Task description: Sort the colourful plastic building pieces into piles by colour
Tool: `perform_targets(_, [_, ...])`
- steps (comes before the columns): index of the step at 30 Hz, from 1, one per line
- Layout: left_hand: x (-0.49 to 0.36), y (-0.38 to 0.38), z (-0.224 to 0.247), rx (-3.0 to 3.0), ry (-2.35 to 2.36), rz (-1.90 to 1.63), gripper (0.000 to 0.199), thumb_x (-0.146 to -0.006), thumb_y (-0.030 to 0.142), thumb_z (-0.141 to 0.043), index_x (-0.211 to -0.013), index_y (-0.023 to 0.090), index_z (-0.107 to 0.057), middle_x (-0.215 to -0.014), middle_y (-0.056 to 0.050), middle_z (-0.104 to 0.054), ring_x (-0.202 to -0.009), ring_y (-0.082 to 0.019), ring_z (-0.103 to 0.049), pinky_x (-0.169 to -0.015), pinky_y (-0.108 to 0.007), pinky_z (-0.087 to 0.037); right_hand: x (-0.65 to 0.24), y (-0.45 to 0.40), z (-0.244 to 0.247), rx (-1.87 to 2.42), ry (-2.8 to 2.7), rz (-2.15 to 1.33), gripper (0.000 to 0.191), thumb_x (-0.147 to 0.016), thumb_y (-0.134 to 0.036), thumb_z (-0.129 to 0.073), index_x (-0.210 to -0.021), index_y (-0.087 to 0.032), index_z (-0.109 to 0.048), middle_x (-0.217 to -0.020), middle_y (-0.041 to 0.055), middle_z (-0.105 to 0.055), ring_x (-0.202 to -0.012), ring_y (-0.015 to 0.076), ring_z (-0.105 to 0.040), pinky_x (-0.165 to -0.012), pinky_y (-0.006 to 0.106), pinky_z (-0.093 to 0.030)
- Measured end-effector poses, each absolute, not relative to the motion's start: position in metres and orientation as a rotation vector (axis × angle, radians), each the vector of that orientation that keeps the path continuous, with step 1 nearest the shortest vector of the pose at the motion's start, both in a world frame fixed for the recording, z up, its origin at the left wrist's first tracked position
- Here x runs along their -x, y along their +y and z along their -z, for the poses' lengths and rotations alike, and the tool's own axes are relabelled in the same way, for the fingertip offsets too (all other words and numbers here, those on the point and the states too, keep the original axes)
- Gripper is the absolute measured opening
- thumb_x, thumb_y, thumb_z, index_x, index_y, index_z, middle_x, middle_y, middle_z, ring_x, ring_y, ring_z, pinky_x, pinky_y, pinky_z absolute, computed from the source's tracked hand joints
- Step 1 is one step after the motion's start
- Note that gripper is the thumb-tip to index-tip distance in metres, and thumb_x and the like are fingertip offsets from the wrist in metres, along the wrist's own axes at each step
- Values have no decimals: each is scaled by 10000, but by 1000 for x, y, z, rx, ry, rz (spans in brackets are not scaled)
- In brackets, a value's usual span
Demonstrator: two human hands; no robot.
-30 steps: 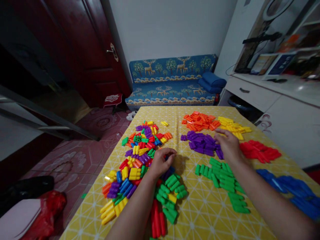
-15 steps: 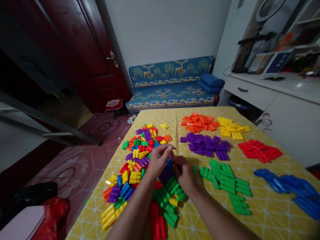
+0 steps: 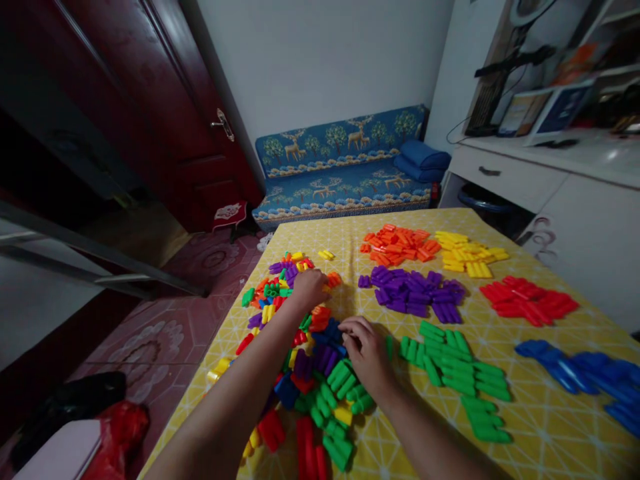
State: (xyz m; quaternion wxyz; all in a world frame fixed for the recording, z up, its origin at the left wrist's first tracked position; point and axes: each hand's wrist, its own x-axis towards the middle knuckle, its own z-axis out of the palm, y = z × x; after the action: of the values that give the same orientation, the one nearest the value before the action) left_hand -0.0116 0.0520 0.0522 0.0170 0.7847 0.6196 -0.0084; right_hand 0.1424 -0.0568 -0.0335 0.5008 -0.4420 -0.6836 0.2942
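Note:
My left hand (image 3: 309, 288) is over the far part of a mixed pile of plastic building blocks, next to some orange blocks (image 3: 333, 279). Its fingers point down and are hidden behind the back of the hand. My right hand (image 3: 367, 350) is at the right edge of the pile, loosely curled, with a gap between thumb and forefinger and nothing visible in it. Just left of its fingertips lies a dark blue block (image 3: 331, 331). Purple blocks (image 3: 325, 360) and green blocks (image 3: 327, 400) lie closer to me in the same pile.
Single-colour heaps lie across the yellow tablecloth (image 3: 400, 433): orange (image 3: 397, 245), yellow (image 3: 470, 255), purple (image 3: 415, 291), red (image 3: 527, 300), green (image 3: 455, 363) and blue (image 3: 583, 373). Beyond the table stands a blue patterned sofa (image 3: 345, 180); a white cabinet (image 3: 585, 233) is at right.
My hands were together over a blue block; now they are apart. The left has moved forward and left over the pile, while the right stays near its place.

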Motion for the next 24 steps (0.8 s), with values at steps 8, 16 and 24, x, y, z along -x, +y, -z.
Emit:
perform_targets(8, [9, 51, -42, -2512, 1853, 126, 287, -841, 279, -602, -1113, 202, -654, -1035, -131, -698, -975, -278, -670, -792, -342, -503, -142, -59, 30, 1050, -1654, -693, 257, -846, -62, -480, -899, -233, -665, -969, 47, -641, -943, 179, -625, -854, 326, -530])
perform_targets(16, [7, 114, -51, -2466, 2017, -77, 356, -977, 214, -324, -1234, 185, -569, -1134, -133, -653, -1049, -237, -634, -857, -331, -474, -142, -59, 28, 1049, -1658, -720, 251, -847, -69, -480, -897, -236, -662, -974, 48, -647, -935, 181, -636, -846, 322, -536])
perform_targets(24, [5, 160, -21, -2350, 2023, -64, 314, -896, 191, -517, -1184, 185, -642, -1189, -120, -573, -1006, -240, -645, -807, -283, -493, -141, -60, 30, 1081, -1666, -727, 277, -832, -48, -476, -896, -246, -658, -950, 40, -652, -917, 184, -644, -818, 313, -535])
